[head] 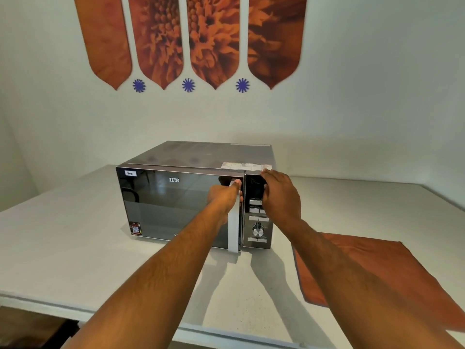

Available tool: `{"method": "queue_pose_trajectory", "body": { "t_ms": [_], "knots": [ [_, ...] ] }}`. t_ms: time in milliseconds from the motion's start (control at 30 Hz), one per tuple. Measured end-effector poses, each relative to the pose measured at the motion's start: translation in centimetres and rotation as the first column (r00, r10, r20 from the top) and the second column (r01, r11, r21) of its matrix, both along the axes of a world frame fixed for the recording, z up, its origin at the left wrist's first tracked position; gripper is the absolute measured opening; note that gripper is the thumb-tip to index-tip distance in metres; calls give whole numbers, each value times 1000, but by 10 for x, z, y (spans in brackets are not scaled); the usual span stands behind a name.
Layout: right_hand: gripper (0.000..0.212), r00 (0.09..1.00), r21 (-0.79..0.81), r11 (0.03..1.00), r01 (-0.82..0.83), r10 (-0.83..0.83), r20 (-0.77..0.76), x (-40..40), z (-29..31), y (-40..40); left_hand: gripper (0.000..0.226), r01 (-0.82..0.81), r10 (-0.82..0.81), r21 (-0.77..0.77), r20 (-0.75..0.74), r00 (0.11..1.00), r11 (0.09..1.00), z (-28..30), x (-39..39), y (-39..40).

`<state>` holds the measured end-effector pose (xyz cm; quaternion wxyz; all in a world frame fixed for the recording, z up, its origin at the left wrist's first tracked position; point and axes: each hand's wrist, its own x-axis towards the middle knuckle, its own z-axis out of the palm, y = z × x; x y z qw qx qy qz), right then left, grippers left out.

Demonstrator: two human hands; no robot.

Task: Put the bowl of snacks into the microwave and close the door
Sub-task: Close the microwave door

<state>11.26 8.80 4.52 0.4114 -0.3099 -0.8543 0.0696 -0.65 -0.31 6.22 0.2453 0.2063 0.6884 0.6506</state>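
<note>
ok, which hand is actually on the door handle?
The left hand: its fingers wrap the silver vertical door handle. The right hand instead rests flat over the control panel at the microwave's top right corner.

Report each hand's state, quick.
Left hand: closed around the microwave's silver vertical door handle.
Right hand: open, holding nothing, palm against the black control panel.

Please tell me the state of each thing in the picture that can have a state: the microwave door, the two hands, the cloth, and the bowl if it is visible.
microwave door: looks shut or very nearly shut.
door handle: gripped near its top.
left hand: closed around the door handle.
right hand: open, flat against the control panel.
orange cloth: lying flat on the table.
bowl of snacks: not visible.
</note>
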Motion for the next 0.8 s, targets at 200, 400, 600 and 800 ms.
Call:
{"method": "queue_pose_trajectory", "body": {
  "t_ms": [200,400,600,800],
  "knots": [
    [46,999,15,1000,13,-13,-29,-3,-2,-1,45,15,-15,-28,-7,1000,1000,-1,-7,9],
    [49,1000,-6,1000,3,-3,-4,-1,-1,-4,47,-34,33,-40,-41,999,999,0,-10,20],
    [52,1000,-15,1000,2,-2,-2,-2,-1,-6,47,-54,49,-44,-97,994,998,-6,-12,22],
    [63,991,20,1000,-21,18,130,6,-2,-6,44,-103,4,-160,-527,850,982,-10,-13,6]
  ]
}}
